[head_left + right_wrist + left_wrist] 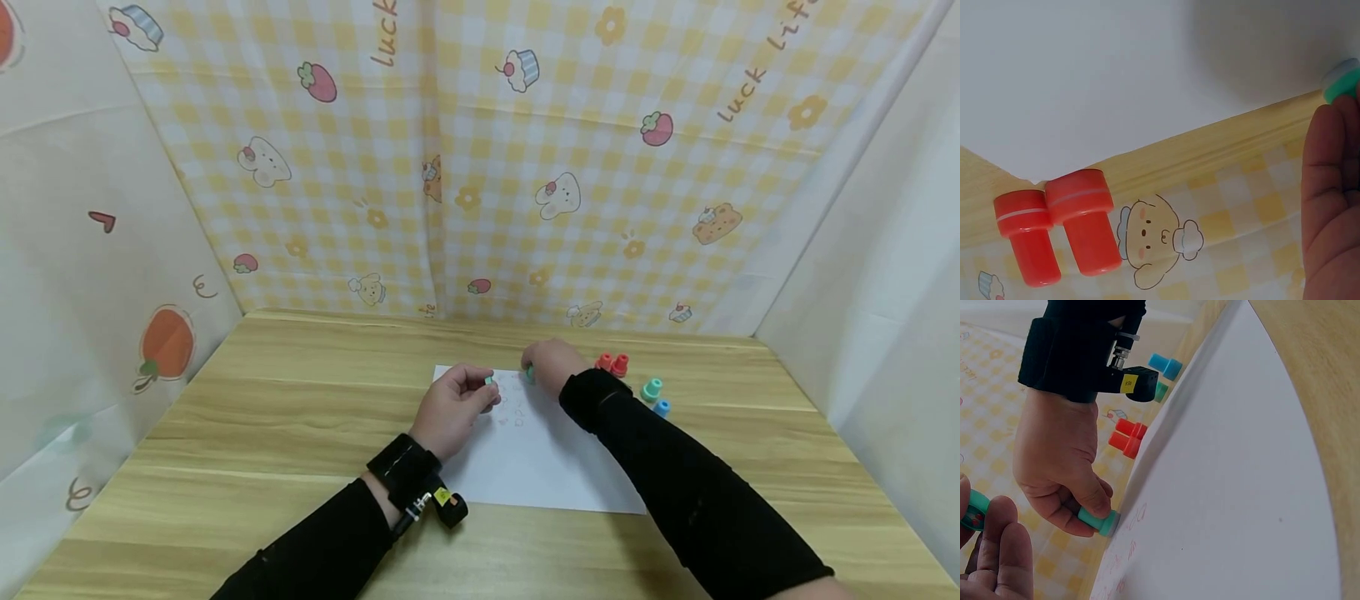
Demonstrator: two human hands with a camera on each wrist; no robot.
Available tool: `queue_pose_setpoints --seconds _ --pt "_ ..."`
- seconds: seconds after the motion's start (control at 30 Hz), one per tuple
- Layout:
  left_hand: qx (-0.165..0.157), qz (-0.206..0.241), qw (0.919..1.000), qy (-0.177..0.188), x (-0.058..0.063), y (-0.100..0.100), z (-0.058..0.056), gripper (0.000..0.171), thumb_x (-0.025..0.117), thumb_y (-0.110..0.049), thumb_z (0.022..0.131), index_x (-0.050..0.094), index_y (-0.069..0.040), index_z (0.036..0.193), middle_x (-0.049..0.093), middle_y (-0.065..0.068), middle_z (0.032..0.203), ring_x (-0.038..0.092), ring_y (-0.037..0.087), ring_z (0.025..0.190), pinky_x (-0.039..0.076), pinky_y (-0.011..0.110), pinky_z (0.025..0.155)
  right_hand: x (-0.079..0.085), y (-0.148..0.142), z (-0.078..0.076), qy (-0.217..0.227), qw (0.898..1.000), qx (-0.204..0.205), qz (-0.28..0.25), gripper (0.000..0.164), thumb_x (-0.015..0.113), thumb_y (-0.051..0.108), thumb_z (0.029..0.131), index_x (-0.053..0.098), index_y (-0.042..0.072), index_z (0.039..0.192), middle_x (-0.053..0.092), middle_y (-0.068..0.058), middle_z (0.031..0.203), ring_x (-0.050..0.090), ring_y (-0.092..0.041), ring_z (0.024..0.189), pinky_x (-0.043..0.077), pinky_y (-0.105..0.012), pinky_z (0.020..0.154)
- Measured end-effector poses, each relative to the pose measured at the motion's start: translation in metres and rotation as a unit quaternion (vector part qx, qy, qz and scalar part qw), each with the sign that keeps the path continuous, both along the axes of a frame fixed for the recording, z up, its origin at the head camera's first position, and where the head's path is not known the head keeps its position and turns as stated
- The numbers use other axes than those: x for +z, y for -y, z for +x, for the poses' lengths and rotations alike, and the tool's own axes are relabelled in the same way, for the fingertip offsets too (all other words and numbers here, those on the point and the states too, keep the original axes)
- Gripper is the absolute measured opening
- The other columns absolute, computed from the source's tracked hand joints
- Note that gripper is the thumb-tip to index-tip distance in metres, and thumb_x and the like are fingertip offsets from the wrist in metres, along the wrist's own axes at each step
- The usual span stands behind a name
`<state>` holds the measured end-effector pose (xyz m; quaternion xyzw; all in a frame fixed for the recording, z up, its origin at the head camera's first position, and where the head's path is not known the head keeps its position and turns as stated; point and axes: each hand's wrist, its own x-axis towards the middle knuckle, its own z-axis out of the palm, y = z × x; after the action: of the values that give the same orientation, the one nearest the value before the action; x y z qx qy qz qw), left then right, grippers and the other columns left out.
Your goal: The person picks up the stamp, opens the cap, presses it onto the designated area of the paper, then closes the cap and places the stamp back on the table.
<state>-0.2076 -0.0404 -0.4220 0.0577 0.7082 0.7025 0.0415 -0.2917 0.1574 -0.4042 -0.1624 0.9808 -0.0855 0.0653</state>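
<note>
My right hand [553, 365] grips a green stamp [1099, 521] by its handle, face down at the paper's far edge; the left wrist view shows its pale rim at the sheet. The white paper [555, 467] bears rows of small reddish prints [510, 408]. Above the paper's left side, my left hand [459, 408] pinches a small green cap [975, 510] between thumb and fingers. Reddish marks show inside the cap. Whether the stamp face fully touches the paper cannot be told.
Two red stamps [1082, 219] stand side by side just past the paper's far edge. To their right are another green stamp [652, 389] and a blue stamp [662, 407], partly behind the right sleeve. A patterned cloth [480, 167] hangs behind the wooden table [315, 400].
</note>
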Motion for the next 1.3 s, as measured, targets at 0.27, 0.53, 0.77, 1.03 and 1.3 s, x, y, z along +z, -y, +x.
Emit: queue_pose_setpoints --seconds 0.27,0.53,0.77,1.03,1.3 --pt "0.0 -0.003 1.0 -0.004 -0.002 0.0004 -0.0006 0.021 0.067 -0.003 0.102 0.066 0.0 0.123 0.068 0.011 0.106 0.073 0.012 0.093 0.062 0.026 0.087 -0.0017 -0.0012 -0.0012 -0.004 1.0 0.007 -0.004 0.019 0.07 0.003 0.099 0.08 0.009 0.113 0.079 -0.01 0.113 0.067 -0.023 0.094 0.059 -0.04 0.095" --pt "0.001 -0.005 1.0 -0.005 -0.0019 -0.0001 -0.0016 0.022 0.067 -0.004 0.102 0.065 0.0 0.124 0.068 0.011 0.106 0.073 0.013 0.093 0.062 0.027 0.088 0.0005 -0.0004 -0.001 -0.004 1.0 0.005 -0.005 0.02 0.07 0.002 0.098 0.08 0.009 0.114 0.079 -0.01 0.112 0.068 -0.024 0.096 0.059 -0.04 0.096" --pt "0.001 -0.014 0.9999 -0.005 -0.0025 0.0 -0.0018 0.025 0.067 -0.006 0.103 0.064 0.003 0.126 0.068 0.012 0.107 0.073 0.013 0.094 0.062 0.028 0.089 0.0006 0.0005 0.0008 -0.004 1.0 -0.002 -0.007 0.021 0.071 0.001 0.097 0.08 0.009 0.115 0.079 -0.01 0.113 0.069 -0.024 0.099 0.059 -0.04 0.097" --pt "0.001 -0.013 0.9999 -0.006 -0.0024 0.001 -0.0008 0.025 0.065 -0.007 0.104 0.063 0.003 0.127 0.068 0.012 0.107 0.072 0.013 0.094 0.062 0.028 0.09 -0.0031 0.0 0.0006 -0.009 1.0 -0.003 -0.018 0.019 0.07 0.002 0.098 0.081 0.01 0.112 0.079 -0.009 0.11 0.067 -0.023 0.095 0.059 -0.039 0.096" --pt "0.002 -0.012 0.9999 -0.003 -0.0032 0.0009 -0.0026 0.025 0.067 -0.005 0.102 0.064 0.002 0.126 0.068 0.012 0.107 0.073 0.013 0.094 0.062 0.03 0.09 -0.0055 -0.0012 0.0005 -0.009 1.0 -0.001 -0.027 0.019 0.071 0.001 0.096 0.08 0.008 0.112 0.079 -0.011 0.112 0.069 -0.024 0.097 0.06 -0.04 0.096"
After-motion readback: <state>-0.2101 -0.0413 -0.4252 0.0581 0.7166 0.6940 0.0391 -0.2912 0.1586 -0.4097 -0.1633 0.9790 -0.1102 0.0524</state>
